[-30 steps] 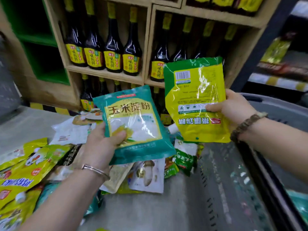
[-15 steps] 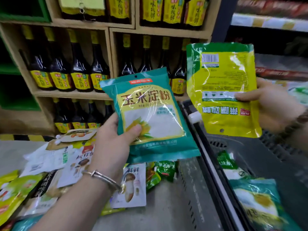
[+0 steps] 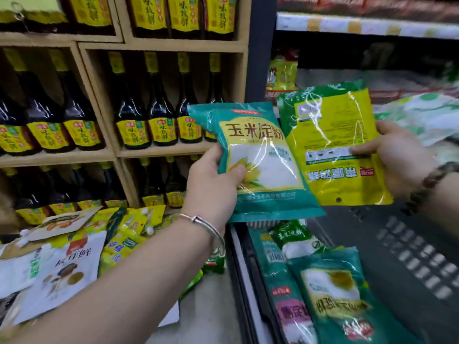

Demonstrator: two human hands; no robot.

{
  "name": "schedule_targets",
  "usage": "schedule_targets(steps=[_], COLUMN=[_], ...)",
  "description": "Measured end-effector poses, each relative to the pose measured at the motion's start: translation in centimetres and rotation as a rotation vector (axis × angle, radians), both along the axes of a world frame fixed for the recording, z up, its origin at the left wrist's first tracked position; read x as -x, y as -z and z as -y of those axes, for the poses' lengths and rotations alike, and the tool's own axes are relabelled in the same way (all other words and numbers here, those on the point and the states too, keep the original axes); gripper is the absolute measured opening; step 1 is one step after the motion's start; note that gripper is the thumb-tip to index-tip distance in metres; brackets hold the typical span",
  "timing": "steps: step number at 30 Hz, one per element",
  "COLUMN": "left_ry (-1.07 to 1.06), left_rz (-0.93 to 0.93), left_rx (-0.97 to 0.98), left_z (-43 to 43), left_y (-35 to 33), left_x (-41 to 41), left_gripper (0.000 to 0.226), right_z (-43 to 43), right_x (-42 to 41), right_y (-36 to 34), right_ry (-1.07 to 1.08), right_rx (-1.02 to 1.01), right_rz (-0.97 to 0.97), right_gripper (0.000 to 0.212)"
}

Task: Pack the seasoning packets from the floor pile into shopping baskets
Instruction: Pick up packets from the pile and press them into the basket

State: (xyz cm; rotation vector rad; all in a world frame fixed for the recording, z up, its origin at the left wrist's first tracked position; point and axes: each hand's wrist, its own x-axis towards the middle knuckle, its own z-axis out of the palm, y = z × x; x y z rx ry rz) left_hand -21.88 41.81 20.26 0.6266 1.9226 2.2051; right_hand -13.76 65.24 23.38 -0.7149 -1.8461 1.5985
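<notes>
Left hand (image 3: 211,192) — teal packet (image 3: 269,177); right hand (image 3: 402,157) (yellow packet (image 3: 332,130)).

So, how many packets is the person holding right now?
2. A teal packet is in the left hand, and a yellow-green packet is in the right hand. A further packet could be hidden behind either one.

Dark glass bottles with yellow labels (image 3: 161,115) are ranged in a light wooden cubby shelf (image 3: 161,47). A grey concrete floor (image 3: 208,306) is seen below, and a dark metal rack (image 3: 260,45) rightward.
</notes>
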Motion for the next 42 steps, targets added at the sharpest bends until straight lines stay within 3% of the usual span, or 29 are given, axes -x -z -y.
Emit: schedule_targets(steps=[5,8,12,17,22,26,33,38,40,42], left_ry=[-0.092,-0.126,-0.111,-0.133,-0.232,-0.379,-0.317,-0.286,-0.301,-0.365], left_rz=[0.029,0.013,0.047,0.153,0.309,0.407,0.447,0.468,0.446,0.24], left_rx=[0.138,0.363,0.694,0.962,0.902,0.879,0.941,0.9,0.945,1.046], left_z=[-4.3,-8.0,-12.7,-15.4,-15.3,-14.7,-14.4,-14.0,-13.9,-13.9], left_y=[0.0,0.8,2.4,6.2,12.7,16.1,20.4,22.1,22.3,21.9], left_x=[1.0,2.5,4.7,5.4,3.7,3.3,3.4,4.3,4.3,3.8], left_gripper=[0.03,0.036,0.036,0.038,0.042,0.043,0.04,0.05,0.066,0.079], right_z=[-3.0,-4.4,-5.2,-5.5,-6.0,-7.1,-7.0,-6.9,-6.6,-6.3], right_x=[1.1,2.4,3.8,5.6,7.3,7.2,6.3,6.2,5.9,5.4], right_y=[2.5,3.4,5.1,9.1,14.0,17.7,23.2,24.1,24.4,24.8], right_ry=[0.107,0.16,0.186,0.12,0.054,0.076,0.086,0.065,0.077,0.107], right_rx=[-0.058,-0.207,-0.414,-0.461,-0.49,-0.396,-0.328,-0.422,-0.489,-0.624], right_rz=[0.089,0.177,0.369,0.571,0.684,0.723,0.769,0.878,0.924,0.913], right_gripper=[0.046,0.057,0.054,0.048,0.046,0.043,0.042,0.035,0.036,0.043])
